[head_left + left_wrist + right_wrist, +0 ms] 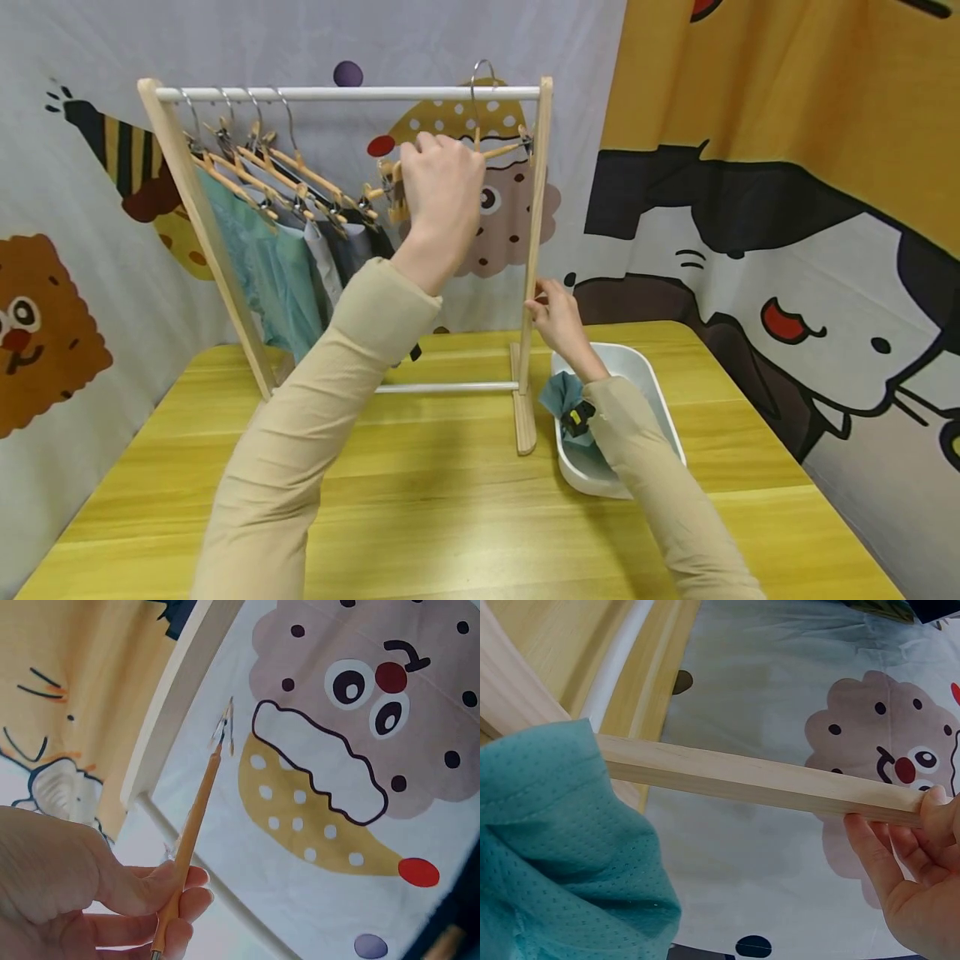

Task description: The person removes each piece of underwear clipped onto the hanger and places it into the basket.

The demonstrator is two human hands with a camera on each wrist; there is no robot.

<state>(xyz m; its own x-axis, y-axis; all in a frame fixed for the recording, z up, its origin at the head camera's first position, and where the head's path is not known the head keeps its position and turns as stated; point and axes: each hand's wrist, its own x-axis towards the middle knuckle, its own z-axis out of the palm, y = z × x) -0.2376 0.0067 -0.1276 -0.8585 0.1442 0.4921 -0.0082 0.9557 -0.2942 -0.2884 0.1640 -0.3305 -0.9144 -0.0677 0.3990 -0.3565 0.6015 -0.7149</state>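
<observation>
Left hand (444, 182) pinches a wooden clip hanger (199, 810), likely light, stiff, best held mid-bar; right hand (558, 318) grips rack post (535, 221).

In the head view, the left grip (444, 179) covers the middle of the wooden hanger (501, 152). In the left wrist view, that hanger's lower end meets the bottom edge, and a dark shape (454, 919) in 1 corner is too blurred to name. The left sleeve (300, 442) hides part of the lower rail (457, 387). The hanging garments (262, 250) overlap too closely to count. The right sleeve (667, 492) covers part of the white basin (600, 490); the black and yellow object (577, 418) beside it is too small to identify. In the right wrist view, the right grip (930, 907) is cut off at the right edge, as is the teal cloth (570, 855) at the left.
</observation>
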